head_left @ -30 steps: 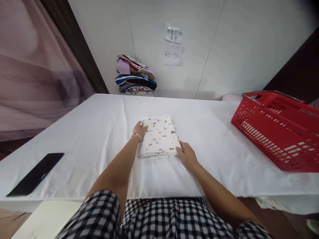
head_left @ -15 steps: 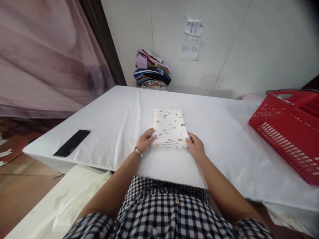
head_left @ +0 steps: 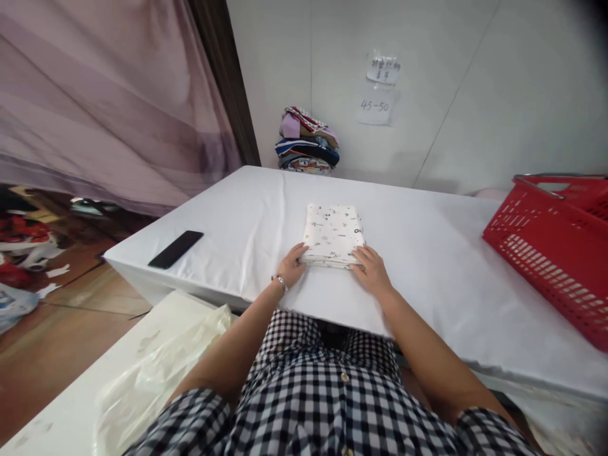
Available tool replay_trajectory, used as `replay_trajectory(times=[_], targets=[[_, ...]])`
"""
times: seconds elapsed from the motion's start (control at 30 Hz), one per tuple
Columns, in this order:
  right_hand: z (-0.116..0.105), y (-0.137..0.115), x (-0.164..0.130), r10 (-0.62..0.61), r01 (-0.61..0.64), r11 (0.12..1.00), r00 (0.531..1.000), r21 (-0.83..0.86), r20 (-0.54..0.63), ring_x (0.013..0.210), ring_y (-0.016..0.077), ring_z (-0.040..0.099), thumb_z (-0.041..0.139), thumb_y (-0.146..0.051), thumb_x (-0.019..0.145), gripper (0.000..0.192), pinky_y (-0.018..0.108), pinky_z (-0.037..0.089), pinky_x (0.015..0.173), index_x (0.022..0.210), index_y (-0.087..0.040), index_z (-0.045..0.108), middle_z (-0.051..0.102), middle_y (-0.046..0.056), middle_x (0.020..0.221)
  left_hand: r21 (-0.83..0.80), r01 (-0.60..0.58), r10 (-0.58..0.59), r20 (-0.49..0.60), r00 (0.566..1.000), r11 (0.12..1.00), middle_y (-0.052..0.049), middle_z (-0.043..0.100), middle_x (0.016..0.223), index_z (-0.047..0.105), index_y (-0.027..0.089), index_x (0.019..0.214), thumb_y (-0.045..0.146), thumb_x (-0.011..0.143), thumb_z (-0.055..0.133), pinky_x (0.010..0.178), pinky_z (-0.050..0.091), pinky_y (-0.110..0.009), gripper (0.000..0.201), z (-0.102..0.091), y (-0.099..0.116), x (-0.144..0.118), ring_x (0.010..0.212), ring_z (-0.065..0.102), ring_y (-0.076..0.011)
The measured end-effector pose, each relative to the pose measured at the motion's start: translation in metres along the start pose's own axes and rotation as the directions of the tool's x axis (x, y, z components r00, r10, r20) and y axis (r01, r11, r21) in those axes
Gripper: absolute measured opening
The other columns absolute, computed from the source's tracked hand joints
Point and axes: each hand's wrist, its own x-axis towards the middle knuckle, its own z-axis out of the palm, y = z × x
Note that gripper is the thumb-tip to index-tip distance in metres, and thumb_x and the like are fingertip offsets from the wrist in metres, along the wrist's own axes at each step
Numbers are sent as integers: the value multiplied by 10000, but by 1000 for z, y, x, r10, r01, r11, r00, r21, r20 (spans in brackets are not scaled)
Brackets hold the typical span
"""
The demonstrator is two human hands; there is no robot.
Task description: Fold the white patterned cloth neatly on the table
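A folded white cloth with small printed motifs [head_left: 333, 232] lies flat on the white-covered table [head_left: 427, 266]. My left hand [head_left: 291, 265] rests at its near left corner, fingers on the cloth's edge. At the near right corner sits my right hand [head_left: 372, 271], fingertips touching the folded edge. Both hands lie on the cloth's near edge, pressing rather than lifting it.
A red plastic basket [head_left: 551, 247] stands at the table's right end. A black phone [head_left: 175, 248] lies near the left edge. A stack of folded clothes [head_left: 306, 140] sits against the back wall. A clear plastic bag [head_left: 156, 367] lies on a low surface at left.
My hands slid from the cloth's sides to its near corners. The view has turned left and pulled back, showing more floor and curtain.
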Motion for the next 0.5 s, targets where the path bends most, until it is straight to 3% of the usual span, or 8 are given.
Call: replay_trajectory(times=[0.23,0.4,0.5], targets=[[4,2,-1,-3,4,1000,1000,-13,16,1212,278,413,505,-297,831,297,469,395,962,1099,-214,604,569,70,1209,97,104,-95,-97,991,990,-33,425,1371,535,246,1196,287,707,637,1069,338,-358,502,15,10,1,1232,431,-215],[4,3,-1,-3,3,1000,1000,-15,5,1214,268,408,485,-283,841,285,459,388,959,1091,-214,605,569,71,1204,201,144,-106,-190,976,969,-81,419,1360,519,194,1219,173,688,611,1093,299,-361,539,32,20,6,1265,388,-238],[2,1,-1,-11,12,999,1000,-50,15,1237,269,378,481,-276,842,291,458,367,965,1097,-199,597,557,85,1216,155,142,-111,-189,976,978,-78,410,1366,519,197,1214,112,655,598,1091,305,-360,571,34,21,7,1261,393,-235]])
